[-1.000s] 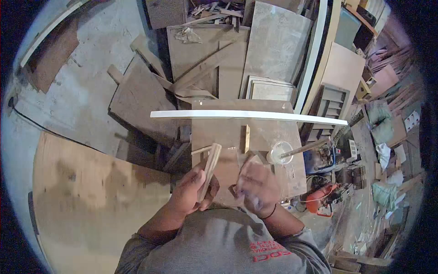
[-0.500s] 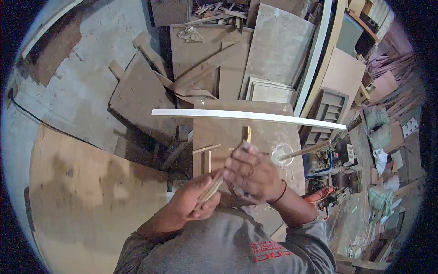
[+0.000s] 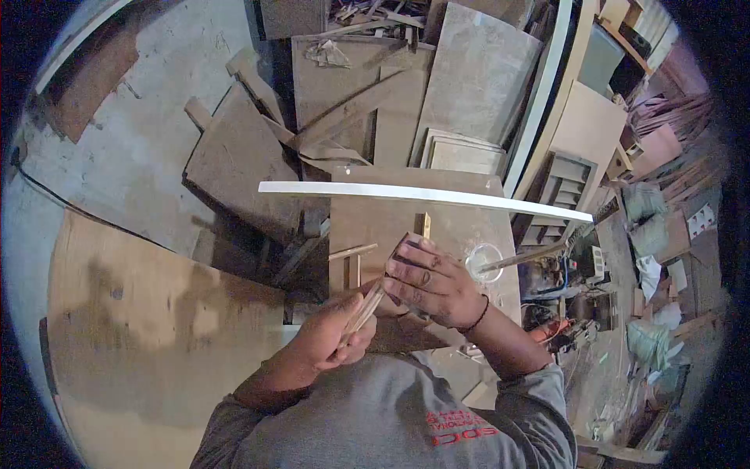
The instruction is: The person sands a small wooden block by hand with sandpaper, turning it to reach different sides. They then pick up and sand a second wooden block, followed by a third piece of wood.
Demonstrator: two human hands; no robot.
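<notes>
My left hand [image 3: 334,332] grips the near end of a thin wooden strip [image 3: 366,306] that slants up and to the right over a small brown work table [image 3: 375,227]. My right hand [image 3: 428,281] lies over the strip's far end, fingers curled around it, with a dark band on the wrist. A long white strip [image 3: 422,194] lies across the table's far side. A clear glass jar [image 3: 483,261] with a stick in it stands at the table's right edge, just right of my right hand.
Short wooden pieces [image 3: 351,252] lie on the table near my hands. Boards and panels [image 3: 469,86] lean stacked beyond it. A large plywood sheet [image 3: 156,328] lies at the left. Tools, rags and clutter [image 3: 641,273] fill the right side.
My right hand rose from the near table edge onto the strip's upper end. The strip tipped from nearly upright to slanting right in my left hand.
</notes>
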